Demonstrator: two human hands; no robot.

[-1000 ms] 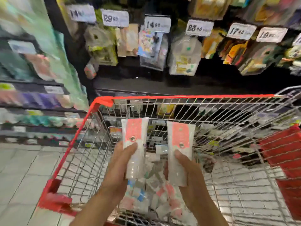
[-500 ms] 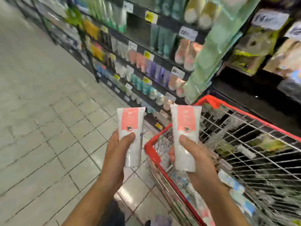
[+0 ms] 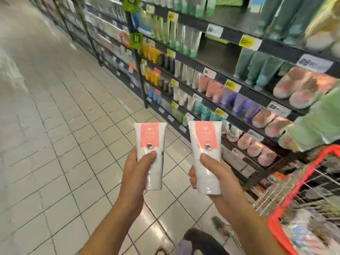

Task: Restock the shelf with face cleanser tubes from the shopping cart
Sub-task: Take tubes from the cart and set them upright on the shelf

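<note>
pale tiled floor (image 3: 55, 144), store aisle

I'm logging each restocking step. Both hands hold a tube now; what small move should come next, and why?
Probably carry both right toward the shelf. The left hand and right hand each grip a tube upright over the floor, short of the shelf; the cart is behind them.

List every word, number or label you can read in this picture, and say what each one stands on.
None can be read with certainty.
Left tube: pink label, print blurred.
Right tube: pink label, print blurred.
White price tag: possibly "30", uncertain.
Yellow price tags: digits blurred.
Green shelf signs: unreadable.
</note>
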